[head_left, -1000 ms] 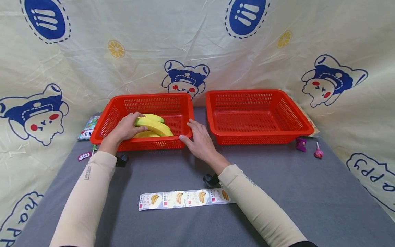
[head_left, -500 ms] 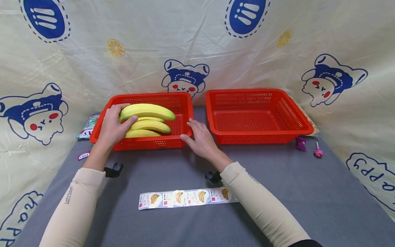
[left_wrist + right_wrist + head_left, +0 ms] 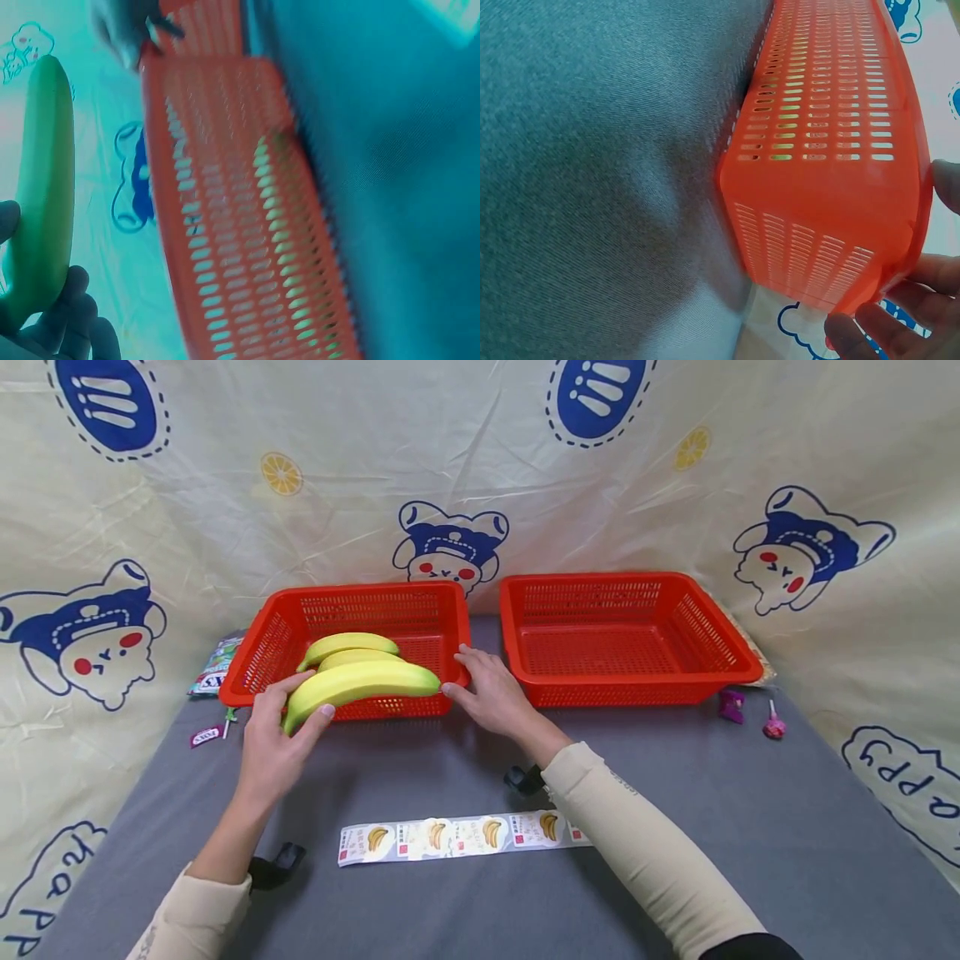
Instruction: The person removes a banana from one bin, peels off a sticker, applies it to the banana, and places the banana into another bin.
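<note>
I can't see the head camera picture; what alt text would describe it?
A person's left hand holds a yellow-green banana just in front of a red basket with more bananas in it, while the right hand grips that basket's near right corner. A second red basket sits to its right on a grey table, with a strip of banana stickers nearer the camera.

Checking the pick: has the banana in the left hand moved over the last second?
Yes. The banana came up out of the left basket and toward the person, now over its front rim, held by the left hand.
</note>
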### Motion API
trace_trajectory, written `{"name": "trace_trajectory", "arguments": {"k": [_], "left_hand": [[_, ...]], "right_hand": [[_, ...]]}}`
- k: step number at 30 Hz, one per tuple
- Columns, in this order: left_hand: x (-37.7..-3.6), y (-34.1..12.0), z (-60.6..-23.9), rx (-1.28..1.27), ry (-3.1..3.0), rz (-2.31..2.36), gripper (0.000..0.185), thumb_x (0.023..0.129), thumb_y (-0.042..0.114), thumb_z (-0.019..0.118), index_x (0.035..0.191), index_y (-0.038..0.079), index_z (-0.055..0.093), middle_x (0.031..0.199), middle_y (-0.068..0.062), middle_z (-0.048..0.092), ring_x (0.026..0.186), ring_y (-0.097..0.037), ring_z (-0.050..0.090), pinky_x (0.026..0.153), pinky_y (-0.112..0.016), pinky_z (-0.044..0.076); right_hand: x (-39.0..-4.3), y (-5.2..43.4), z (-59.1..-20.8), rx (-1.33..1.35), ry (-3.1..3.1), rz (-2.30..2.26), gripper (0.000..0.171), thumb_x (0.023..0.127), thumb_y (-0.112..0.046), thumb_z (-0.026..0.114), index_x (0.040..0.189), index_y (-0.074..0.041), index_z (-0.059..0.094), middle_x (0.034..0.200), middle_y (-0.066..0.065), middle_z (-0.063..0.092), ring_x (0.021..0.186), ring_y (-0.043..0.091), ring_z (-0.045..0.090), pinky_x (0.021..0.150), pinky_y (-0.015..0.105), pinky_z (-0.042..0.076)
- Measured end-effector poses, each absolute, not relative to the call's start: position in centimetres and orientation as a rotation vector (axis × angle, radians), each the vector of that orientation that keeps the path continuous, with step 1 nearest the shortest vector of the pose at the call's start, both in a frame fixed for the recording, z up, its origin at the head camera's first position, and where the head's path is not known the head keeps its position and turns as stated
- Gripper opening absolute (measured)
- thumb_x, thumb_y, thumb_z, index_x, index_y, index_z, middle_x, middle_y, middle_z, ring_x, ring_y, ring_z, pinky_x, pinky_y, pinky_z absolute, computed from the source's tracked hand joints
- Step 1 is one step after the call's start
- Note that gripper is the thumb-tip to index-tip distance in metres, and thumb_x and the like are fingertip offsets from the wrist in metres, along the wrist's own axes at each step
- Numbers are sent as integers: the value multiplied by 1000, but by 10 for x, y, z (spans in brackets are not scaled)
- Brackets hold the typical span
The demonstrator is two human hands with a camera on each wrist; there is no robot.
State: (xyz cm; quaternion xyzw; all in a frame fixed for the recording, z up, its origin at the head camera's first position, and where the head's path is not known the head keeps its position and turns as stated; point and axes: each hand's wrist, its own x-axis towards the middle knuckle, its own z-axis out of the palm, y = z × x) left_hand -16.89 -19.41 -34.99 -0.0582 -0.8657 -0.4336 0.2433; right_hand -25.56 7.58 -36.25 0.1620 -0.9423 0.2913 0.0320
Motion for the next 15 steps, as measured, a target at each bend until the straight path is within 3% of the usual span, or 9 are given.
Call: {"name": "trace_trajectory", "arguments": {"k": [5, 11, 15], "left_hand": [[-151, -188, -367, -114, -2484, -1165, 50, 82, 19, 69, 130, 14, 53, 112, -11, 51, 99, -10, 37, 76, -29, 38], [-143, -182, -382, -54, -2636, -1092, 49, 84, 25, 68, 129, 15, 53, 96, -9, 51, 88, -17, 37, 68, -32, 33], [-145, -174, -390, -50, -2721, -1073, 47, 84, 25, 68, 126, 13, 54, 95, -9, 55, 84, -19, 39, 69, -31, 30]], "right_hand": [[-257, 77, -361, 514, -2942, 917, 68, 85, -37, 66, 144, -15, 39, 154, 0, 31, 135, 24, 36, 106, 41, 40], [-258, 79, -358, 515, -2973, 910, 69, 85, -39, 65, 144, -16, 38, 155, -2, 28, 136, 23, 34, 107, 43, 38], [-258, 79, -356, 525, -2984, 913, 68, 86, -38, 64, 145, -15, 38, 156, -2, 28, 138, 23, 33, 110, 44, 35]]}}
